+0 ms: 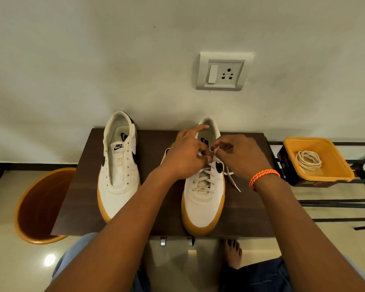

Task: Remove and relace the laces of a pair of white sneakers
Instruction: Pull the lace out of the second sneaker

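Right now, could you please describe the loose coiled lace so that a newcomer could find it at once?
Start at the dark wooden table against the wall, then look right to the black metal rack. On it sits a yellow tub, and the coiled lace lies inside. Unlike the lace in the right sneaker, it is threaded through nothing.

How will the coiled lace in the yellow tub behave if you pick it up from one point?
Probably floppy: the lace lies in loose loops in the tub, untied as far as I can see, so lifting one point would likely let the coil unravel and dangle. Likely very light, being thin cord. It may snag rather than slide, since the loops overlap.
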{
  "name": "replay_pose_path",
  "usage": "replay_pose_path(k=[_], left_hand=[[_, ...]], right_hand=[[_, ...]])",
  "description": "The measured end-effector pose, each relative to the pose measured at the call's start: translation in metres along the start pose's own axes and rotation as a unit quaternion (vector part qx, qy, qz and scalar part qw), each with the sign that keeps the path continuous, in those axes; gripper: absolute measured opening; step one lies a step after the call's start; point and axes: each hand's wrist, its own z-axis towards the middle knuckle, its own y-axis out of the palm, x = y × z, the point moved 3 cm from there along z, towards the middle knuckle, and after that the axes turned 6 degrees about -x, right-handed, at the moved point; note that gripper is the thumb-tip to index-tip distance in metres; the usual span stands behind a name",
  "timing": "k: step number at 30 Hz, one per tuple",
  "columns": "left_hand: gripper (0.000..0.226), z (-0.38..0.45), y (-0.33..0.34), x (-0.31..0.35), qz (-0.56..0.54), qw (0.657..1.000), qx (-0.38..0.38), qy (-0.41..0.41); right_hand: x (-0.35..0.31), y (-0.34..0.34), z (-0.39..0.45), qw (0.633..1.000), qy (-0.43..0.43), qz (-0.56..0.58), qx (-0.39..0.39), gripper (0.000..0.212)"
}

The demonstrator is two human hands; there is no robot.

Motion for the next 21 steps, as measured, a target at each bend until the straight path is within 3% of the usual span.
replay_pose_path(k=[4,8,11,15,21], left_hand=[[0.009,0.001,-0.007,-0.001,-0.116,0.993,-0.012,-0.012],[0.019,0.000,-0.017,-0.009,-0.282,0.959,-0.009,-0.034],[0.018,0.001,-0.014,-0.009,-0.157,0.986,0.052,-0.032],[0.027,0.002,0.005,-0.003,0.037,0.999,0.019,-0.004],[0.010,0.004,0.011,-0.001,-0.026,1.000,0.013,-0.011]], right_hand=[[0.000,-0.002,0.000,1.000,0.011,0.002,0.016,0.010],[0.008,-0.007,0.002,0.999,0.022,0.017,0.021,0.009],[0.011,-0.008,0.003,0.998,0.020,0.054,0.000,0.014],[0.008,-0.005,0.003,0.998,0.006,0.057,0.000,0.016],[0.009,-0.005,0.001,0.999,0.002,0.041,-0.009,0.014]])
